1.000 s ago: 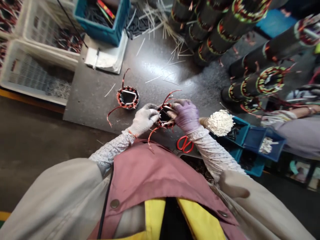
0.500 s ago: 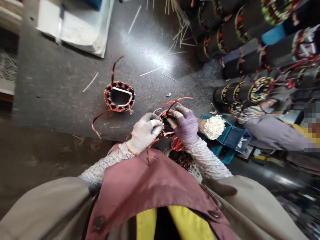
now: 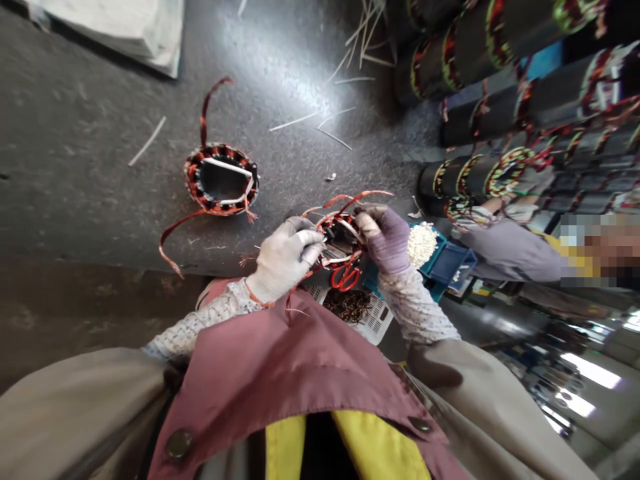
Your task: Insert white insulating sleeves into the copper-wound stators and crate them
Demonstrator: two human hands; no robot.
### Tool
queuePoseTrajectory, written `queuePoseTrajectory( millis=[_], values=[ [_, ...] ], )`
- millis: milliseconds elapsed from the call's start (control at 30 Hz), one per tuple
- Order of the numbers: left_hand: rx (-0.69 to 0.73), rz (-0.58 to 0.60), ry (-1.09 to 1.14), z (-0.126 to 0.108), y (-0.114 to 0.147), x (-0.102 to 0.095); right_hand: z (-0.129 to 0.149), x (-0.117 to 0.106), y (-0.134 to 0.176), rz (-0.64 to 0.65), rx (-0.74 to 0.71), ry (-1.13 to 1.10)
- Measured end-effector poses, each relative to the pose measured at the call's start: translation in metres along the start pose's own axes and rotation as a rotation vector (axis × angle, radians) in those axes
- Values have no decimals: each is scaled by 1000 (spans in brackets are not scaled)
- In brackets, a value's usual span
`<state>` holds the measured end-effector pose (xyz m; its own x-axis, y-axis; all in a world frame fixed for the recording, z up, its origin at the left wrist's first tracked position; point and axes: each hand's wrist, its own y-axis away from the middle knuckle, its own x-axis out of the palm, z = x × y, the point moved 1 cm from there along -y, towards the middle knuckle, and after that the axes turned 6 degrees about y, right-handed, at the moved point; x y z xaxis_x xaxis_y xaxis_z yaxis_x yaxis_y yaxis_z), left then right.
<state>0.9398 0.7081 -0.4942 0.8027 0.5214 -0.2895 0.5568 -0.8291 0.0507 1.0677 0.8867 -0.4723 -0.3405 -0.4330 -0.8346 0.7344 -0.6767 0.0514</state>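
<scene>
Copper-wound, ring-shaped stator with orange-red wire leads (image 3: pixel 343 251) sits between my hands, near the dark grey metal table's (image 3: pixel 90 220) front edge. My white-gloved left hand (image 3: pixel 287 257) pinches its left rim; my purple-gloved right hand (image 3: pixel 387 240), fingers curled close, holds its right rim.

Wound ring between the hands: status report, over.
Left hand holding left side of wound ring. Right hand at right rim, exact grip unclear. Leads splayed. Red scissors close below in view.
</scene>
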Motion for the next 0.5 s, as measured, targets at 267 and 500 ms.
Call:
queuePoseTrajectory(
  millis=[267, 500],
  values=[
    [-14, -44, 13, -1, 0, 1, 7, 8, 8, 52, -199, 465],
    [-60, -105, -13, -2, 1, 4, 12, 9, -4, 123, -209, 614]
  ],
)
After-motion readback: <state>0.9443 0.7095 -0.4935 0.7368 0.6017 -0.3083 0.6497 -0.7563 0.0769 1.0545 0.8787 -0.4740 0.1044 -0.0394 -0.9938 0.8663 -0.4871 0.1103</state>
